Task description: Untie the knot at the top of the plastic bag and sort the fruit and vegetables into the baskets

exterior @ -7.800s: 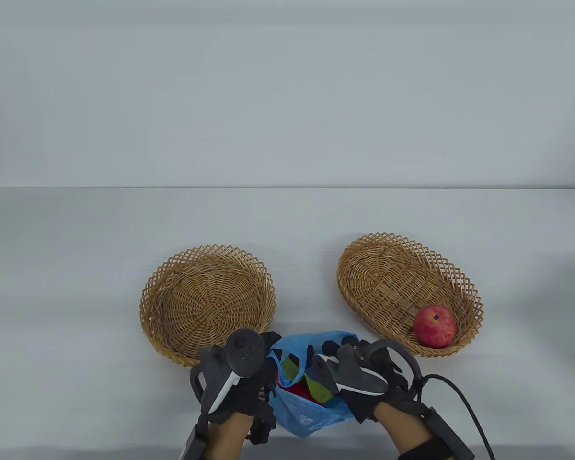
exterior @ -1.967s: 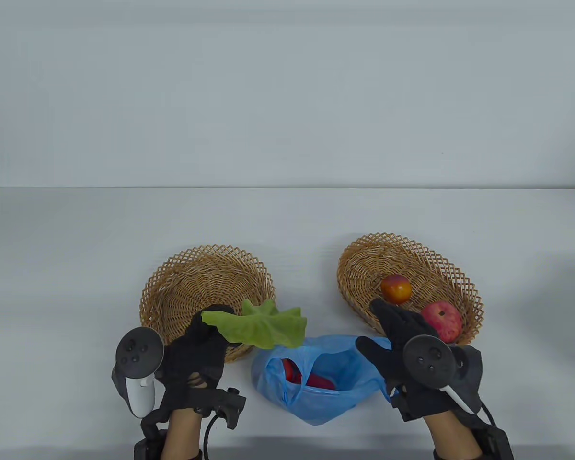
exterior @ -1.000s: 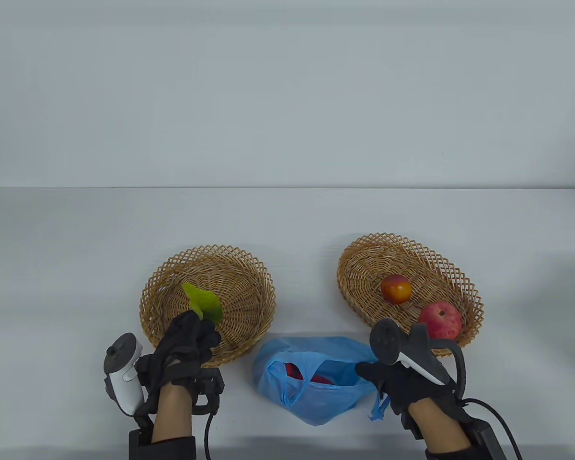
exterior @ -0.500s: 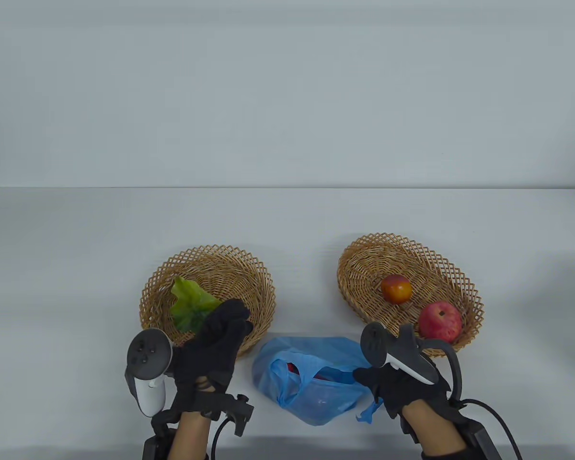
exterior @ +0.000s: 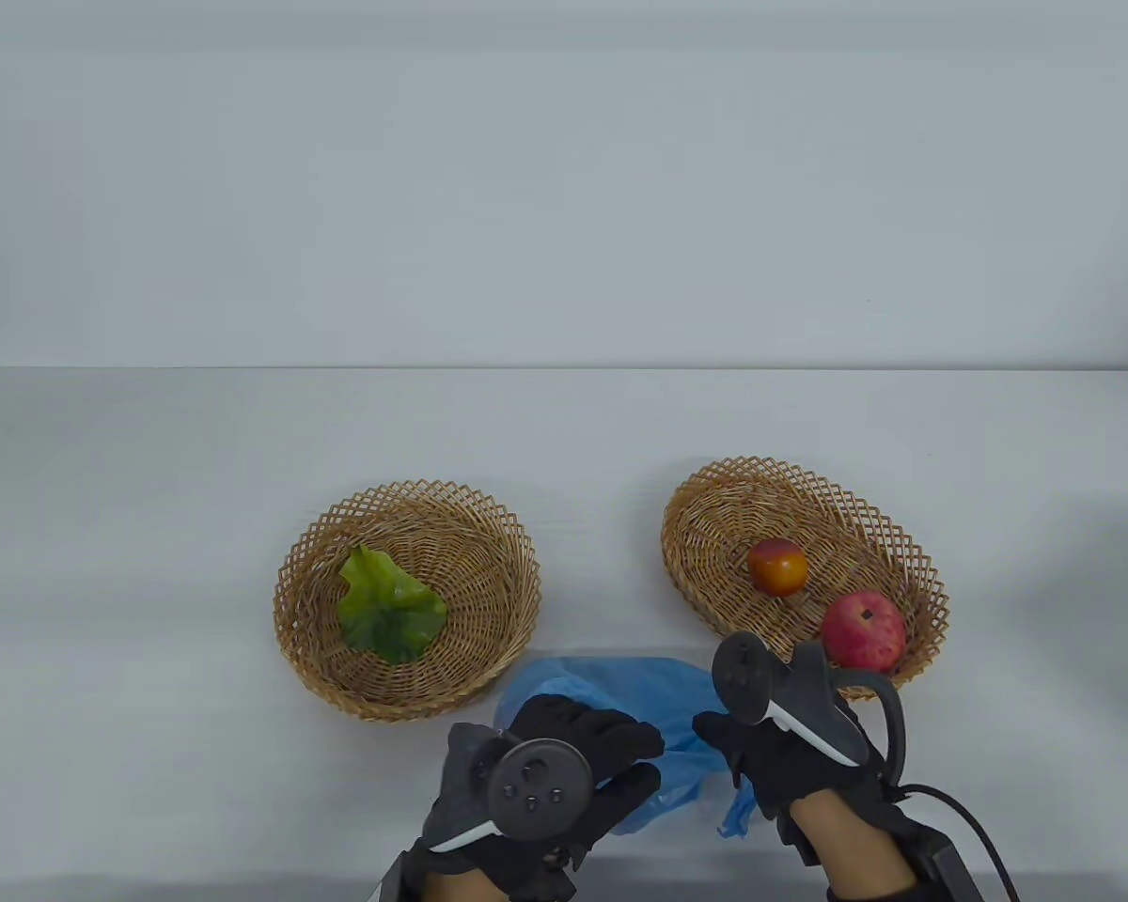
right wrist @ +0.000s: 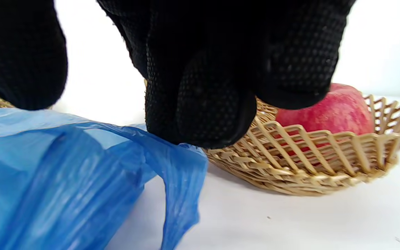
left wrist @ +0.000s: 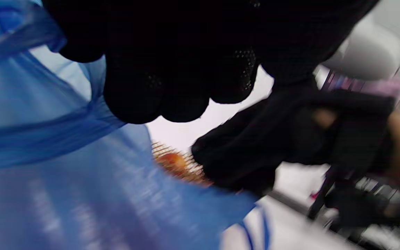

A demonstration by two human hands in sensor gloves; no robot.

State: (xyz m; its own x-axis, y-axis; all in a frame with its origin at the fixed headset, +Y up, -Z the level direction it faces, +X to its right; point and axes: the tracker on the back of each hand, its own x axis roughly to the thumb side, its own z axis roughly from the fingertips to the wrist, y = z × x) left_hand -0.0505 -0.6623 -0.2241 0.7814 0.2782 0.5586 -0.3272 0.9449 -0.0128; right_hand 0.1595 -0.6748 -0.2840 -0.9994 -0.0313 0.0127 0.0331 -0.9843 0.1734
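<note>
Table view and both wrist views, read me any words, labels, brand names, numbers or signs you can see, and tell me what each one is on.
None: no readable text shows in any view.
Blue plastic bag: plain, no print visible.
Round wicker basket on the left and oval wicker basket on the right: no labels.
Red apple: no sticker visible.
Black trackers on the left hand and right hand: only unmarked buttons visible.

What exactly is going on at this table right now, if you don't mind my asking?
A person is sorting produce out of a blue plastic bag. The right hand pinches the bag's edge while the left hand is at its opening. A green leaf lies in the left basket; a red apple and a smaller orange-red fruit sit in the right basket.
</note>
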